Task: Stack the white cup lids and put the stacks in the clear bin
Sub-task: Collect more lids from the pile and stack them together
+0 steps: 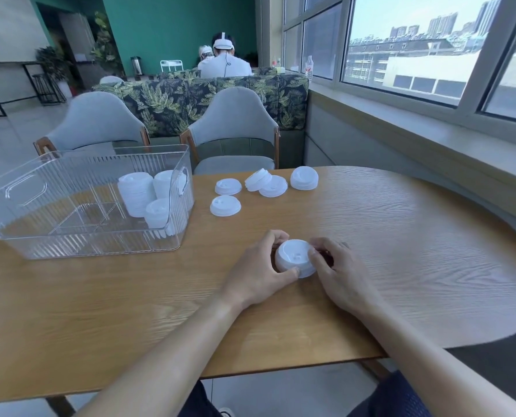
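Gripping a short stack of white lids (pixel 294 258) from both sides, the person's two hands meet over the wooden table (pixel 401 266) close to its near edge. The left hand (pixel 259 273) curls round the stack's left flank, thumb pressed against its lower rim; the right hand (pixel 338 273) closes on the opposite flank, its fingertips lying on the top lid. The stack sits on the table between them, and how many lids it holds cannot be told.

Beyond the hands, further across the table, loose lids are still waiting: one single lid (pixel 225 205) just ahead and slightly left of the left hand, another (pixel 228 186) past it, then a tilted pair or small clump (pixel 259 179) leaning on a flat lid (pixel 273 186), and a small stack (pixel 304 178) furthest to the right.

Ahead and well to the left of the left hand stands the clear bin (pixel 40 236). Three stacks (pixel 148 194) are already inside, grouped at its right end, with most of its floor bare.

By this showing the job looks past its middle: three stacks binned, one being squared up in hand, and a handful of lids left to gather, stack and carry over.
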`<state>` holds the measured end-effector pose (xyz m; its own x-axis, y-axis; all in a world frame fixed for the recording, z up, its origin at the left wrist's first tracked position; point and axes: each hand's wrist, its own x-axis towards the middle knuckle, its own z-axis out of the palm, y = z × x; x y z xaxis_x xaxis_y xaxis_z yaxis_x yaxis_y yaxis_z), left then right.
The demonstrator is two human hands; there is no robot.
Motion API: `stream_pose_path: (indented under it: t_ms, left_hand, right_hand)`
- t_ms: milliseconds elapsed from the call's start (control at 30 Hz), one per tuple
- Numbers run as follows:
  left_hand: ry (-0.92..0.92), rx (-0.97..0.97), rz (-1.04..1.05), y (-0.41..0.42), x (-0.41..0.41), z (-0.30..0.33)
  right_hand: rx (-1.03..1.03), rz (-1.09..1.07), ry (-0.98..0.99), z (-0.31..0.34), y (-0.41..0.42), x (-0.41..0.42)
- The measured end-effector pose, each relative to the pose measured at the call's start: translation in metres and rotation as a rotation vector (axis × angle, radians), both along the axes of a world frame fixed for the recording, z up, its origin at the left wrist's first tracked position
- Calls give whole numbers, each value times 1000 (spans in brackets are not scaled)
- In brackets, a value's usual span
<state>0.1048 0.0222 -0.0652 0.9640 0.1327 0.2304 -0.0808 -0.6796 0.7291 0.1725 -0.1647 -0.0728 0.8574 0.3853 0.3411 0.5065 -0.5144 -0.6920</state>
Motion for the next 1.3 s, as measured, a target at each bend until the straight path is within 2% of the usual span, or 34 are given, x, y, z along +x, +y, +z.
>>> stream_pose_path:
  t_ms: [367, 900, 1033, 1167, 1300]
  left_hand:
    - [21, 160, 10, -3, -2, 6]
    - [40, 127, 11, -1, 1, 3]
    - [39, -45, 39, 2, 2, 4]
    - [-15, -256, 168, 13, 6, 4]
    - [-64, -196, 295, 33, 15, 5]
  right_hand:
    - [-45, 17, -49, -2, 0, 0]
    - [-94, 14, -66, 1, 2, -4]
    - [-101, 37, 20, 6, 0, -10]
    - [-236, 76, -45, 8, 3, -13]
    - [-253, 75, -104, 4, 9, -7]
